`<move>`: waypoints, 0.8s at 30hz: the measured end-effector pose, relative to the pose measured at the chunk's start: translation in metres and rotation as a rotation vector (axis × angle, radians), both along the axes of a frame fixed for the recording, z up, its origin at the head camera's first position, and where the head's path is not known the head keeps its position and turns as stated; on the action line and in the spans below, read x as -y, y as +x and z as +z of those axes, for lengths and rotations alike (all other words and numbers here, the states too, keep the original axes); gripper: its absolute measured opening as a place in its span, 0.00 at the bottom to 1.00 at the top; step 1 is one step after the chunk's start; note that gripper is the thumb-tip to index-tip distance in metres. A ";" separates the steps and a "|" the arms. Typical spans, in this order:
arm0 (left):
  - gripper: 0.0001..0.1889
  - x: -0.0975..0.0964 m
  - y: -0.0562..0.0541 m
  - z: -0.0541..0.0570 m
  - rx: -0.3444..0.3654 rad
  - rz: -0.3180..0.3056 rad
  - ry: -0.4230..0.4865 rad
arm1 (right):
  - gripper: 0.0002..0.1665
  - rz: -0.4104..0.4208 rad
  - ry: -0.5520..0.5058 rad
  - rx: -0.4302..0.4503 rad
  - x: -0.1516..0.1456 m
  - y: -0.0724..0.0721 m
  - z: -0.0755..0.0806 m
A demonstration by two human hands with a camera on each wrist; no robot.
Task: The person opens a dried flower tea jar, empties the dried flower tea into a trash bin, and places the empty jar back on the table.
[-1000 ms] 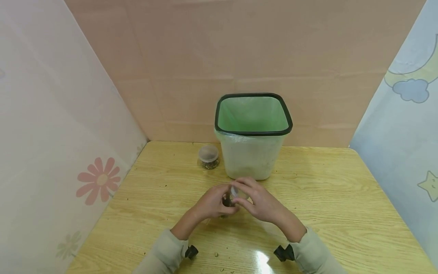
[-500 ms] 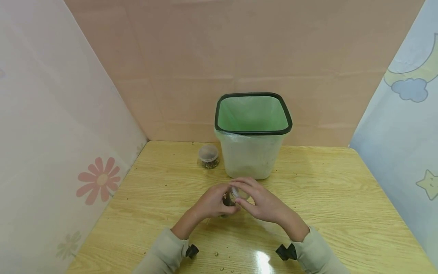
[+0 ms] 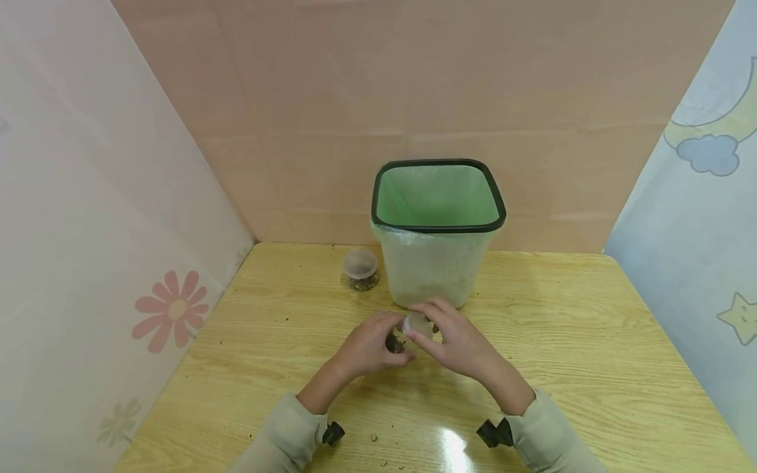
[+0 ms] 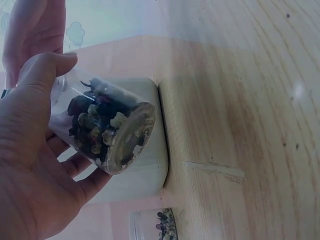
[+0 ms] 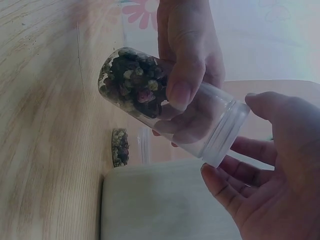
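While the left hand (image 3: 368, 345) gripped the tilted clear jar (image 4: 100, 120), the right hand (image 3: 464, 341) pinched its translucent lid (image 5: 226, 134) between thumb and fingers, near the bin (image 3: 434, 269).

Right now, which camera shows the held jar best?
Right wrist view: the jar appears large, contents and ridged end visible. The left wrist view shows contents and base, but the left hand hides that end; the head view shows the jar small, partly covered by hands.

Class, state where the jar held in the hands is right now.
In the head view, the held jar is tilted between the left hand and right hand, on the near side of the green bin.
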State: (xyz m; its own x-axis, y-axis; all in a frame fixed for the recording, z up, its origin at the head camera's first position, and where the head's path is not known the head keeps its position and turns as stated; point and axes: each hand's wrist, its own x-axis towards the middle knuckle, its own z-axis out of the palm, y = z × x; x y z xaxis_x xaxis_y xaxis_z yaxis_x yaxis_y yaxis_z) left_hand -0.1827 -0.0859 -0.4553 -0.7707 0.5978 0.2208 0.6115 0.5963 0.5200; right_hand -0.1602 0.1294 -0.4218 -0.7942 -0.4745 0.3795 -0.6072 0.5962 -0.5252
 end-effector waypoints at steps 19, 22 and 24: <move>0.22 0.009 -0.004 -0.001 0.118 -0.076 0.097 | 0.25 0.203 -0.054 -0.024 -0.003 -0.003 -0.004; 0.25 0.008 -0.004 -0.001 0.112 -0.070 0.093 | 0.28 0.193 -0.049 -0.010 -0.004 -0.003 -0.004; 0.26 0.007 -0.004 -0.001 0.095 -0.058 0.084 | 0.30 0.170 -0.049 -0.008 -0.004 -0.002 -0.003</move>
